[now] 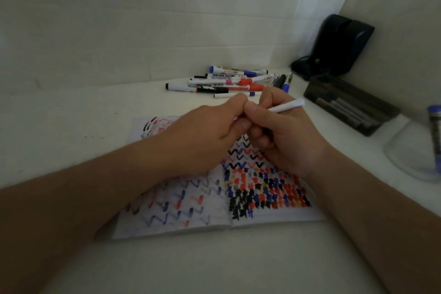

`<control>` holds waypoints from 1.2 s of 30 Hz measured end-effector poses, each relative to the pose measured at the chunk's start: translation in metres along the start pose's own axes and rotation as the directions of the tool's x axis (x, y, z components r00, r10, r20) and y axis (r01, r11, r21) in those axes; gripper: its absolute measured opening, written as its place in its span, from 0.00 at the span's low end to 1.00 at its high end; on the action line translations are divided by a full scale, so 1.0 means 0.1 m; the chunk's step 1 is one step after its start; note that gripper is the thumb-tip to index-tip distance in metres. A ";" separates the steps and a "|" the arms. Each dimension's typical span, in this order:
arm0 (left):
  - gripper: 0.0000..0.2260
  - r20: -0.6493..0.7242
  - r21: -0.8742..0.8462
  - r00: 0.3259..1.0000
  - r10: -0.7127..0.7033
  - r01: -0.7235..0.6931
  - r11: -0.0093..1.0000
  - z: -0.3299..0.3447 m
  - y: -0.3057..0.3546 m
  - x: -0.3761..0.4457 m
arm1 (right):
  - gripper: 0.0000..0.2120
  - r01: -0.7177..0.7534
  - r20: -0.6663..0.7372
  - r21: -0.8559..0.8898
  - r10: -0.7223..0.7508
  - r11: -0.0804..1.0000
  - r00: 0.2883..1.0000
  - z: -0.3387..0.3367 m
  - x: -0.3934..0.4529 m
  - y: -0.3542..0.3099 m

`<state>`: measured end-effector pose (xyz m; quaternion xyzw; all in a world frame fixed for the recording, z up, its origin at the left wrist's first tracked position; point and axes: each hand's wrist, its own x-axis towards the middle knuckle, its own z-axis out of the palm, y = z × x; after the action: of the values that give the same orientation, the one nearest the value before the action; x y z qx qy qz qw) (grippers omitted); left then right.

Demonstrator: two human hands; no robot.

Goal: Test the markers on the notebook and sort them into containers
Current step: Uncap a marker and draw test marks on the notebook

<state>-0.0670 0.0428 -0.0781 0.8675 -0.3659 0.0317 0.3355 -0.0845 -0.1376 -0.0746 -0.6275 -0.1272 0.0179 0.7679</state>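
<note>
An open notebook (198, 217) lies on the white table, its pages covered in red, blue and black zigzags and dabs. Above it my right hand (281, 136) grips a white marker (286, 107) whose barrel points up and to the right. My left hand (202, 136) meets it, fingers curled round the marker's near end, which is hidden between the two hands. A pile of several loose markers (229, 82) with black, blue and red caps lies behind the hands.
A dark rectangular tray (350, 105) holding a few markers sits at the right. A clear round container (415, 150) with a blue-capped marker (435, 136) stands at the far right edge. A black device (338, 48) leans in the back corner.
</note>
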 end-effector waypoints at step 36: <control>0.22 0.347 0.271 0.933 -0.099 0.001 0.963 -0.05 0.12 0.01 | 0.13 -0.084 0.032 -0.596 0.128 0.798 0.991 0.00 -0.88 -0.17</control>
<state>-0.0729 0.0388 -0.0675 0.9050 -0.3907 -0.0861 0.1444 -0.1718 -0.1572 -0.0736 -0.8412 -0.1181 0.0420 0.5261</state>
